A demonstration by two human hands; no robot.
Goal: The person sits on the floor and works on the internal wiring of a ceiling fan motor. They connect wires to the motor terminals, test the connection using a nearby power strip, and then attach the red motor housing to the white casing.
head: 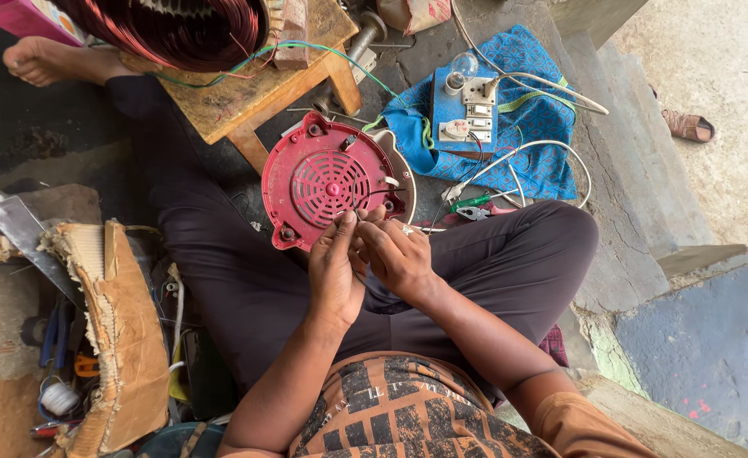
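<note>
A round red plastic cover (327,182) with a vented grille rests on my lap, tilted toward me. My left hand (336,267) pinches at its lower right edge, fingers closed around a thin wire end. Close beside it, my right hand (398,254) also holds the wires there, fingers curled. A thin black wire (376,194) runs across the cover's face. What lies between the fingertips is too small to make out.
A wooden stool (259,89) with a copper wire coil (183,30) stands ahead. On a blue cloth (531,127) sits a switch board with a bulb (466,102), white cables and green-handled pliers (474,203). Torn cardboard (120,331) and tools lie at left. A sandal (688,125) is far right.
</note>
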